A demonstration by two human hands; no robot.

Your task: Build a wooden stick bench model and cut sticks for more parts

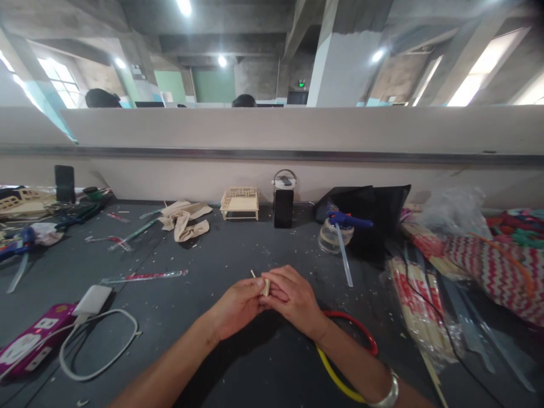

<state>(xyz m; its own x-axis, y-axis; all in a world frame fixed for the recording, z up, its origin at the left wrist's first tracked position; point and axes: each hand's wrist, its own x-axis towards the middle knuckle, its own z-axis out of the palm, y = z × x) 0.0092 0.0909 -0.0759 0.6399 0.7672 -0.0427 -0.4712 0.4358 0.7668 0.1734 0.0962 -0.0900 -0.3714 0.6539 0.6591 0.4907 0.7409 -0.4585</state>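
Fingers [278,280], left hand [235,306] + right hand [294,296]: pinching sticks [266,288] between tips | likely light, stiff, snappable | hold mid-length

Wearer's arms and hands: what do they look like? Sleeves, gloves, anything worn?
Left hand and right hand: no gloves. Left forearm: no sleeve showing, nothing worn. Right forearm: also sleeveless in view, with a shiny silver-coloured bangle.

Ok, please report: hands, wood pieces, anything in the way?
Left hand and right hand together, holding wood pieces. Red-yellow loop lies close, partly hidden by right arm.
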